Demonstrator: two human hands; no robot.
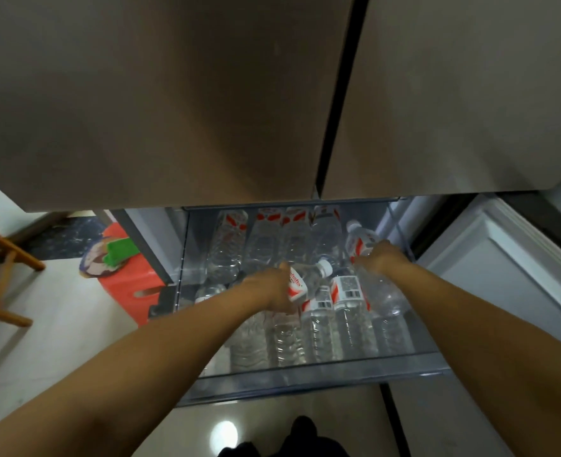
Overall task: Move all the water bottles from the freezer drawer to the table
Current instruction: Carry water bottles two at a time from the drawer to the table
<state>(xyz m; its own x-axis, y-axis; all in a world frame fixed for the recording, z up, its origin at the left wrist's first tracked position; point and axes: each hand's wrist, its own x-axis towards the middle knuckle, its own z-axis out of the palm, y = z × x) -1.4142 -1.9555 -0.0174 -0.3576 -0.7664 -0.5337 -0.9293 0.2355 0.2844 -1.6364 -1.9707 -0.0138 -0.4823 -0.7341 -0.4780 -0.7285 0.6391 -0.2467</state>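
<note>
You are reaching both arms down into the open freezer drawer, which is standing pulled out beneath the two closed upper doors of the fridge. Your left hand is gripping a water bottle around its red-and-white label, fingers curled under it, and the bottle is lying tilted above the others with its white cap pointing toward the right. Your right hand is closing over a second bottle at the far right of the drawer, holding it by the labelled part, with its cap aiming up and away from you.

The other water bottles are lying packed side by side in the clear drawer, one row near you and another row farther back under the door edge. All of them are sitting in the drawer; the two in your hands are hovering just over the pile.

To the left of the fridge, a red plastic stool is standing on the pale floor with a green object resting on top of it, and a wooden chair leg is showing at the left edge.
</note>
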